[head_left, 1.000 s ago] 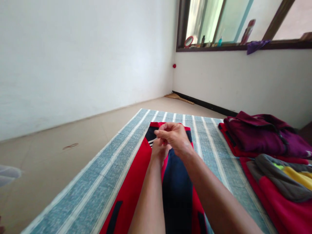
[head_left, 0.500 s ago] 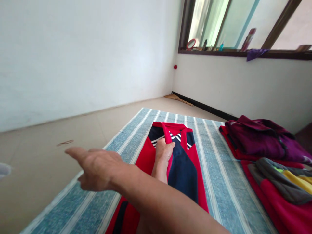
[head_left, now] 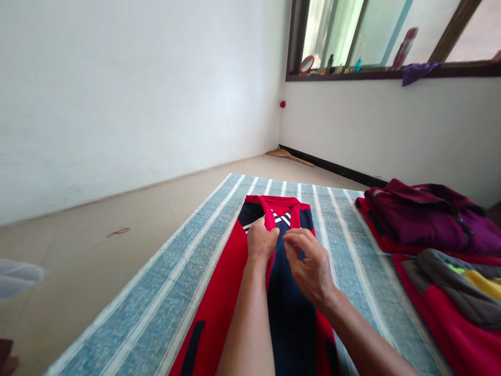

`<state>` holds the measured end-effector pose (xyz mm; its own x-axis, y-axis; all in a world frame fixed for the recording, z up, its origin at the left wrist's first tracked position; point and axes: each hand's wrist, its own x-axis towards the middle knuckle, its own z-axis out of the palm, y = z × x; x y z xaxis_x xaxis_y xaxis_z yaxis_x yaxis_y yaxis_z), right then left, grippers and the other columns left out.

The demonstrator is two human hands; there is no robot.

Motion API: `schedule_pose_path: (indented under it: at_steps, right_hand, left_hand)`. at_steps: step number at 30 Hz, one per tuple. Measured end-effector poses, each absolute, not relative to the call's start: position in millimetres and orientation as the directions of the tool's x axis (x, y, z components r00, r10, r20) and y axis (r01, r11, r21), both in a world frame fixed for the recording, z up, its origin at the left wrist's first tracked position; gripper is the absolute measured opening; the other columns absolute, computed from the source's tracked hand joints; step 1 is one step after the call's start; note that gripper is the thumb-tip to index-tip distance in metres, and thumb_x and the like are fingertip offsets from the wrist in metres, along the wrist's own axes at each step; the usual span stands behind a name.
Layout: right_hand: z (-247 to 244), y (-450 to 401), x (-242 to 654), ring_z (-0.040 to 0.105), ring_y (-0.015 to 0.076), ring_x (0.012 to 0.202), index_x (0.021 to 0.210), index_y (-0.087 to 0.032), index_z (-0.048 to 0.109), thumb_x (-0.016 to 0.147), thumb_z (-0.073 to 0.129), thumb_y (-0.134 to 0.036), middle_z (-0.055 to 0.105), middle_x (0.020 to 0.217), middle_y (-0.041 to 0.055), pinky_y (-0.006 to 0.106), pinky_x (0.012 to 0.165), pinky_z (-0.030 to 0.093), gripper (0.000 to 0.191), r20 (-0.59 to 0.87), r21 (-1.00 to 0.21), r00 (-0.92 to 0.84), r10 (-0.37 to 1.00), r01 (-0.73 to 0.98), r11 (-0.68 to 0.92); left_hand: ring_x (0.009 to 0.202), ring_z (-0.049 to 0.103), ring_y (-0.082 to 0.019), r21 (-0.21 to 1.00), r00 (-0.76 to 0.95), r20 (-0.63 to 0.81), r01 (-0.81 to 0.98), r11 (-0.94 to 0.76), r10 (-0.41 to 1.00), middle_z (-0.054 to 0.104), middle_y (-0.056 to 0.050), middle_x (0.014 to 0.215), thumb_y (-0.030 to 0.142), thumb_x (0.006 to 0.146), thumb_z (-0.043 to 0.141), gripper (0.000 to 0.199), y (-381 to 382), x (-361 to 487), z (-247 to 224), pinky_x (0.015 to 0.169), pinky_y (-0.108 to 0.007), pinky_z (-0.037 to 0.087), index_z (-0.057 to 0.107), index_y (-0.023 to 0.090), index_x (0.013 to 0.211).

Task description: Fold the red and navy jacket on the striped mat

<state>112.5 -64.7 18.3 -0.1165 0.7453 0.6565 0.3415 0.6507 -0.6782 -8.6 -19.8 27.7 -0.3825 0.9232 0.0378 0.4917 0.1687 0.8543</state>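
Note:
A red and navy jacket point(head_left: 287, 297) with white stripes near its collar lies front up on a striped blue and white cloth point(head_left: 188, 250), its collar at the far end. My left hand point(head_left: 263, 241) is closed around the red front edge just below the collar, on the left side of the opening. Across from it, my right hand point(head_left: 311, 263) has its fingers curled in a pinch at the right front edge. That hand covers the bit of edge at its fingertips. Navy fabric shows between the two hands.
To the right lie a folded purple jacket point(head_left: 422, 219) on red clothing and a grey, yellow and red garment point(head_left: 454, 292). A white object point(head_left: 19, 277) shows at the left edge. Bottles and a round mirror point(head_left: 307, 65) stand on the window sill.
My right hand has swung from the left, where it was stretched out across my left arm, to the jacket's right front edge. My left hand keeps its hold on the left edge.

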Motion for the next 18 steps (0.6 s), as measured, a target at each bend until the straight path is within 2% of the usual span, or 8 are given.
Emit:
schedule_pose_path:
  at_steps: [4, 7, 12, 18]
  right_hand:
    - [-16, -45, 135, 0.06, 0.0215, 0.093, 0.09, -0.02, 0.064, 0.084, 0.049, -0.017, 0.064, 0.098, 0.0089, 0.037, 0.082, 0.048, 0.017, 0.608, -0.649, -0.059, 0.792, 0.538, 0.538]
    - [-34, -34, 146, 0.06, 0.022, 0.087, 0.087, -0.019, 0.066, 0.083, 0.049, -0.019, 0.065, 0.092, 0.0088, 0.037, 0.079, 0.048, 0.017, 0.552, -0.603, -0.121, 0.825, 0.626, 0.495]
    - [-39, -30, 151, 0.059, 0.0208, 0.086, 0.083, -0.019, 0.067, 0.083, 0.048, -0.018, 0.065, 0.089, 0.0084, 0.034, 0.081, 0.047, 0.018, 0.523, -0.572, -0.166, 0.836, 0.659, 0.489]
    - [-38, -31, 151, 0.059, 0.0205, 0.087, 0.08, -0.018, 0.066, 0.083, 0.05, -0.019, 0.066, 0.092, 0.0084, 0.032, 0.08, 0.047, 0.017, 0.507, -0.578, -0.162, 0.846, 0.664, 0.474]
  left_hand:
    - [0.069, 0.06, -0.019, 0.783, -0.353, 0.107, 0.606, 0.14, 0.93, 0.066, -0.005, 0.07, 0.022, 0.067, 0.066, 0.006, -17, -11, 28, 0.064, -0.025, 0.041, 0.063, 0.017, 0.068]
    - [0.068, 0.06, -0.018, 0.766, -0.359, 0.125, 0.627, 0.14, 0.925, 0.066, -0.004, 0.068, 0.024, 0.069, 0.065, 0.007, -16, -14, 25, 0.063, -0.024, 0.041, 0.063, 0.018, 0.068]
    - [0.074, 0.063, -0.02, 0.701, -0.365, 0.155, 0.695, 0.158, 0.918, 0.07, -0.006, 0.076, 0.023, 0.071, 0.063, 0.009, -16, -16, 27, 0.068, -0.025, 0.043, 0.067, 0.018, 0.077]
    - [0.094, 0.065, -0.027, 0.65, -0.428, 0.155, 0.723, 0.234, 0.89, 0.071, -0.014, 0.099, 0.021, 0.073, 0.063, 0.031, -18, -14, 29, 0.079, -0.029, 0.045, 0.067, 0.015, 0.103]
